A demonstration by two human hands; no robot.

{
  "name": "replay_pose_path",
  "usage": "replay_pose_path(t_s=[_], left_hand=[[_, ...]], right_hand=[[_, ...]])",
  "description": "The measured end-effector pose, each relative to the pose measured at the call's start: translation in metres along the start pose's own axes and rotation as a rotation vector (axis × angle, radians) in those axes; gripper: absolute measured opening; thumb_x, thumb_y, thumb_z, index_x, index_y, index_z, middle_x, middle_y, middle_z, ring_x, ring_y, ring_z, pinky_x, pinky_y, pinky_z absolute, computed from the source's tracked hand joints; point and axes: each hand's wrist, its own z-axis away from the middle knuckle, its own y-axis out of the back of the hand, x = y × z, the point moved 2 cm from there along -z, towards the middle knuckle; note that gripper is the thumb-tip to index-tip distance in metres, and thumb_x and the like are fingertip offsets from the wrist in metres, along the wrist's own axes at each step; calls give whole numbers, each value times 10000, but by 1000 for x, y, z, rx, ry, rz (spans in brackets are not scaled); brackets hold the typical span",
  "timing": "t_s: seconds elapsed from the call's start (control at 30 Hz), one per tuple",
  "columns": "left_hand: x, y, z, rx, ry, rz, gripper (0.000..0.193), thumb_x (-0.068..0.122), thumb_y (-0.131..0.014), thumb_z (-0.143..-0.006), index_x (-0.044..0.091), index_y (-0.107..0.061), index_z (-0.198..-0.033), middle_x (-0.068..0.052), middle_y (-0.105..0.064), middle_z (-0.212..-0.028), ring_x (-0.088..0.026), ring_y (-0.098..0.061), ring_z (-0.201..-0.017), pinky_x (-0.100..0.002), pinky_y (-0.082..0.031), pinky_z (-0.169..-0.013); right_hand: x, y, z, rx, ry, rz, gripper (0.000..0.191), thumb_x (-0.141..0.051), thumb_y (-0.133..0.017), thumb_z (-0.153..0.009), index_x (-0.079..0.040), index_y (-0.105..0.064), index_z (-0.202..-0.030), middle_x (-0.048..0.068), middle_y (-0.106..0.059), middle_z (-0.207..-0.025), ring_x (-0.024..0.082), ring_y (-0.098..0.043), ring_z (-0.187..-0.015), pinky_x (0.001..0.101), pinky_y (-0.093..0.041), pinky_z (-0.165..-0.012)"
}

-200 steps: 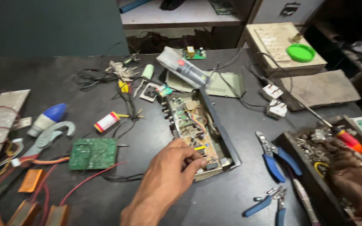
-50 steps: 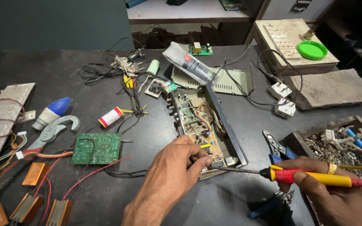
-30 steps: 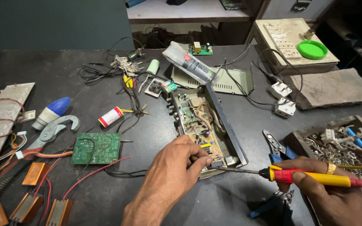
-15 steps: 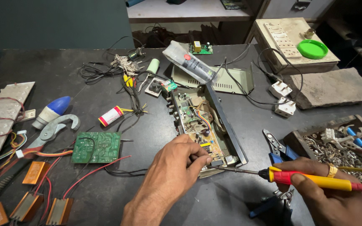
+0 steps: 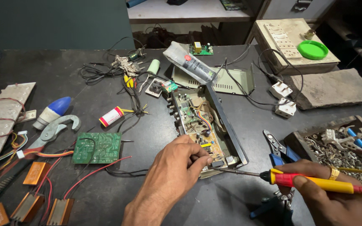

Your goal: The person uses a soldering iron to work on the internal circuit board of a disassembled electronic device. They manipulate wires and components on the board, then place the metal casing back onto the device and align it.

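An opened metal electronics box point(image 5: 227, 125) with a brown circuit board point(image 5: 200, 125) inside lies in the middle of the dark bench. My left hand point(image 5: 177, 165) rests at the near end of the box, fingers pinched together at its corner; what they pinch is too small to tell. My right hand point(image 5: 327, 199) grips a soldering iron point(image 5: 311, 182) with a red and yellow handle. Its thin metal tip points left and reaches the near corner of the box, just below my left fingertips.
A green circuit board point(image 5: 96, 147) with red wires lies left of my hand. Blue-handled pliers point(image 5: 279, 148) and a tray of metal parts point(image 5: 340, 146) are at the right. Tangled cables point(image 5: 122, 75), a small red-and-white cylinder point(image 5: 111, 116), orange components point(image 5: 34, 172) and white plugs point(image 5: 281, 90) lie about.
Since the oldest frame my right hand has left the parts tray and now holds the soldering iron at the box. Over the last second both hands have barely moved.
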Motion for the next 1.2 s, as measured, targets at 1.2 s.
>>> replay_pose_path(t_s=[1.2], left_hand=[[-1,2,2,-25,-34,67,138,188,-760,-841,69,-780,-909,-50,-701,-931,-224,-712,-780,-353,-560,-722]], right_hand=[[2,-1,1,14,-35,-23,242,-105,-692,-971,106,-714,-1087,254,-734,-1074,324,-766,-1046,471,-531,-1043]])
